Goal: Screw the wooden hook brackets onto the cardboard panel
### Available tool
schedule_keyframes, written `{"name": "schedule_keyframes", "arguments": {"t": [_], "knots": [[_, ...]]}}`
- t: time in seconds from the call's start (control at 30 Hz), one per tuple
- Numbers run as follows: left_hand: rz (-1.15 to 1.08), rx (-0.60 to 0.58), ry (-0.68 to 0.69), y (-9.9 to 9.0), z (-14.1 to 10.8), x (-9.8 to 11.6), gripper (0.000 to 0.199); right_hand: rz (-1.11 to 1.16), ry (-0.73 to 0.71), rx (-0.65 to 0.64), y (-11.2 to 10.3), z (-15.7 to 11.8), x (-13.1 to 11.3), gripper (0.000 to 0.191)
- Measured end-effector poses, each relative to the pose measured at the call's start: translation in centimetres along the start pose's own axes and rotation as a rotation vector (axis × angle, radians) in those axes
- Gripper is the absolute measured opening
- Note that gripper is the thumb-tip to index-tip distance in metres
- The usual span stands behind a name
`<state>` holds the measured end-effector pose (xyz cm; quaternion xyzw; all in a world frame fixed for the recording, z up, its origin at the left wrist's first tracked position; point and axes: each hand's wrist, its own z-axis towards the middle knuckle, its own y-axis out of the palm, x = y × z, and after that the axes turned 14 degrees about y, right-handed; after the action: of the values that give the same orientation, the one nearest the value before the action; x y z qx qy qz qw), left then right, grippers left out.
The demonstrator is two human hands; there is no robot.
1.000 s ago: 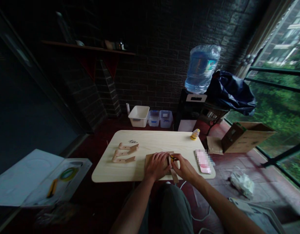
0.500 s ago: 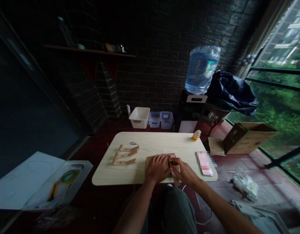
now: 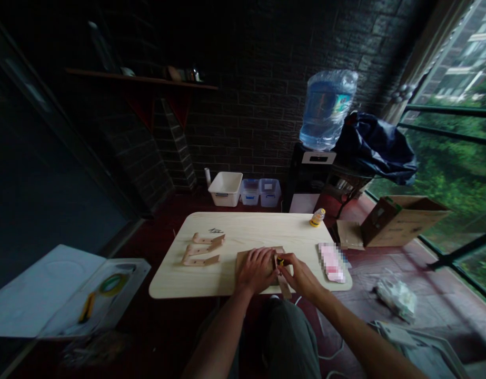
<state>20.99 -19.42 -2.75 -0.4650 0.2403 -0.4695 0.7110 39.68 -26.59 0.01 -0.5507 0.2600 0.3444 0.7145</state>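
My left hand (image 3: 257, 269) lies flat with its fingers stretched over a brown board (image 3: 243, 260) near the front of the table. My right hand (image 3: 298, 273) is closed round a small yellow-and-black tool (image 3: 281, 261) at the board's right side; its exact kind is too small to tell. Under the right fingers, a narrow brown strip (image 3: 284, 288) reaches past the table's front edge. To the left lie bent wooden pieces (image 3: 202, 261) with small holes. Several small dark pieces, perhaps screws (image 3: 216, 230), are scattered behind them.
The pale table (image 3: 171, 279) has a yellow-capped clear bottle (image 3: 317, 217) at its back right and a blurred pink item (image 3: 331, 262) at the right. An open white case (image 3: 120, 300) sits lower left. Bins (image 3: 226, 196), a water dispenser (image 3: 311, 173) and a cardboard box (image 3: 400, 223) stand beyond.
My right hand and the yellow-and-black tool have turned and shifted slightly at the board's right side. My left hand stays in place on the board. The view has tilted a little.
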Motion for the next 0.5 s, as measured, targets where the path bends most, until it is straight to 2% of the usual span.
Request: {"name": "schedule_keyframes", "arguments": {"t": [0.13,0.33,0.5], "knots": [[-0.015,0.006,-0.015,-0.04,-0.09,0.02,0.057,0.012,0.025,0.098,-0.01,-0.29,0.85,0.030],[-0.015,-0.004,-0.007,0.21,-0.05,-0.12,0.059,-0.003,-0.024,-0.018,-0.28,-0.43,0.44,0.034],[-0.021,-0.007,-0.005,0.02,0.01,-0.10,0.059,0.005,-0.038,0.001,-0.19,-0.22,0.73,0.028]]}}
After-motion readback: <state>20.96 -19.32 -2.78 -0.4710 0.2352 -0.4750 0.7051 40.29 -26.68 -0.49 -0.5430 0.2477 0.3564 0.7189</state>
